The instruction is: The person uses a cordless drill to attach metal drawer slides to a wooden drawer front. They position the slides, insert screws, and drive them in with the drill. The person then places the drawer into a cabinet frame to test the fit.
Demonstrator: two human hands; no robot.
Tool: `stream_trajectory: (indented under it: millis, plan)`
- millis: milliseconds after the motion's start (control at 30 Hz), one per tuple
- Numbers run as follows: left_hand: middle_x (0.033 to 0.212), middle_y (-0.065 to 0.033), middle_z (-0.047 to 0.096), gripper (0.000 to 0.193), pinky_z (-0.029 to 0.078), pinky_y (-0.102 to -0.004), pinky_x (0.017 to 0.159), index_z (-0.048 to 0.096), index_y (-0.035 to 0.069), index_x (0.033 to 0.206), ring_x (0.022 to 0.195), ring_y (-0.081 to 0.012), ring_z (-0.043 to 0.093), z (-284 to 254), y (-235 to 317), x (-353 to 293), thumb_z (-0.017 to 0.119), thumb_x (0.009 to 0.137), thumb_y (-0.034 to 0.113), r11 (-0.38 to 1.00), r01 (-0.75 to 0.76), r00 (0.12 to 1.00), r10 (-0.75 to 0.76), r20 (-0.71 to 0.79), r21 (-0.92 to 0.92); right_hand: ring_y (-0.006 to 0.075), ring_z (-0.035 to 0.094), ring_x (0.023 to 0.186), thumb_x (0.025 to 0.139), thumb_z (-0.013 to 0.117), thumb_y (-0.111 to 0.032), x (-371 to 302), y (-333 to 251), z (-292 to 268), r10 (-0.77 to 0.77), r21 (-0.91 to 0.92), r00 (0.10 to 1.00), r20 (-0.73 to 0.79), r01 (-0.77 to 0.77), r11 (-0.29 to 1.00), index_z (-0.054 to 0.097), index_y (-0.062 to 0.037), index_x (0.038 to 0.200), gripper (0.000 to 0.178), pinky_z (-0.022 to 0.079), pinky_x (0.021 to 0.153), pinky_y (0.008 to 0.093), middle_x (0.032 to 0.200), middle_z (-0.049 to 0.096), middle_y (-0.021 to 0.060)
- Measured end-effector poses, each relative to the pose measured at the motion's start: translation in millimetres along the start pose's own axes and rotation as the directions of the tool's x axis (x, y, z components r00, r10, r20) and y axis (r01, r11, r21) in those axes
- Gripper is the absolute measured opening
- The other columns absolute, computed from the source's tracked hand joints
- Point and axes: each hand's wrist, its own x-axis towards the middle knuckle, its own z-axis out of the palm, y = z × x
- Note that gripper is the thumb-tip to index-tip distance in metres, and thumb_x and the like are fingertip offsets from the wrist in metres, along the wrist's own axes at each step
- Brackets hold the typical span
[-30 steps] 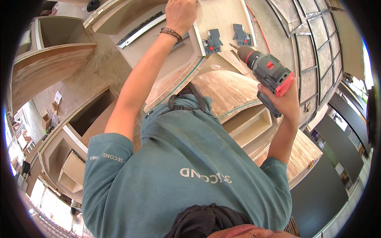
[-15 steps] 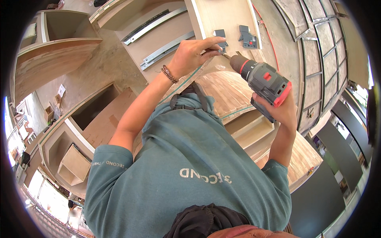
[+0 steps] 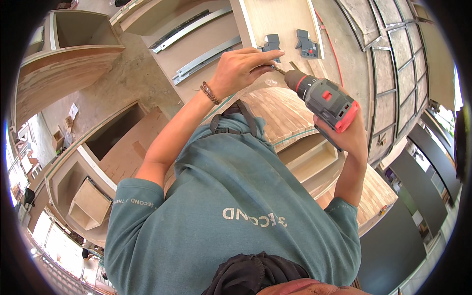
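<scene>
My right hand grips a cordless drill, dark grey and black with red parts, its chuck pointing up and left. A thin bit sticks out of the chuck. At its tip, my left hand pinches a tiny metal piece that looks like a screw, mostly hidden by the fingers; the index finger is stretched out above it. Just beyond lie two grey plastic drawer-slide clips on a pale wooden drawer: one clip partly behind my left fingers, the other clip, with a red button, further right.
Metal drawer slides lie on a cabinet panel left of the drawer. A striped wooden worktop is close in front of me. A red hose runs along the floor at right, near framed panels. Open cabinets stand at left.
The drill has shifted slightly left and its bit now meets the small piece at my left fingertips. My left index finger has stretched out a little further right.
</scene>
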Motion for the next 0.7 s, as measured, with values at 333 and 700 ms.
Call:
stream_trajectory:
  millis: [333, 700]
  plan:
    - [0.087, 0.0012, 0.076, 0.052, 0.058, -0.0304, 0.067, 0.071, 0.023, 0.131, 0.077, -0.0149, 0.07, 5, -2, 2, 0.082, 0.081, 0.014, 0.996, -0.075, 0.997, 0.075, 0.003, 0.048, 0.017, 0.068, 0.098, 0.068, 0.082, -0.001, -2, 5, -4, 0.036, 0.02, 0.999, -0.005, -0.035, 0.999, 0.059, 0.0015, 0.135, 0.071, 0.053, 0.092, 0.0327, 0.111, 0.073, 0.0117]
    - [0.086, 0.0023, 0.076, 0.054, 0.057, -0.0303, 0.065, 0.07, 0.024, 0.131, 0.074, -0.0146, 0.069, 6, -3, 4, 0.082, 0.08, 0.015, 0.993, -0.092, 0.994, 0.096, -0.05, 0.073, 0.0182, 0.07, 0.095, 0.068, 0.081, -0.001, 4, -4, -4, 0.003, -0.032, 1.0, -0.001, -0.003, 0.999, 0.061, 0.0021, 0.131, 0.066, 0.053, 0.09, 0.0329, 0.106, 0.074, 0.0129]
